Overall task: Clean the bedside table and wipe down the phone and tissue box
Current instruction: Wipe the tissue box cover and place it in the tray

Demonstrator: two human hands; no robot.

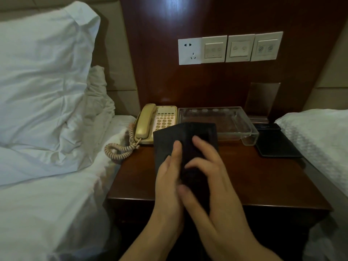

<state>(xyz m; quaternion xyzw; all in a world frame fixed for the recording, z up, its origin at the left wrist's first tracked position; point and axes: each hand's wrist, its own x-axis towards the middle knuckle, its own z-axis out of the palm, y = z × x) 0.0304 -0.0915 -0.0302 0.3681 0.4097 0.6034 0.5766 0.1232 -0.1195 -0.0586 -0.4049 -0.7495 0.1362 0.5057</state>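
Observation:
I hold a dark, flat tissue box point(197, 130) tilted up above the brown bedside table point(263, 178). My left hand point(167, 178) grips its left side, thumb on the front face. My right hand point(212, 178) lies over the front of the box with spread fingers touching it; this hand is blurred. No cloth shows in either hand. A beige corded phone point(156, 123) sits at the table's back left, its handset on the cradle and its coiled cord hanging over the left edge.
A clear plastic tray point(244, 129) stands behind the box, with a dark flat folder point(276, 146) to its right. White pillows and bedding point(43, 72) crowd the left; another bed point(320, 132) borders the right. A switch and socket panel point(229, 48) is on the wooden wall.

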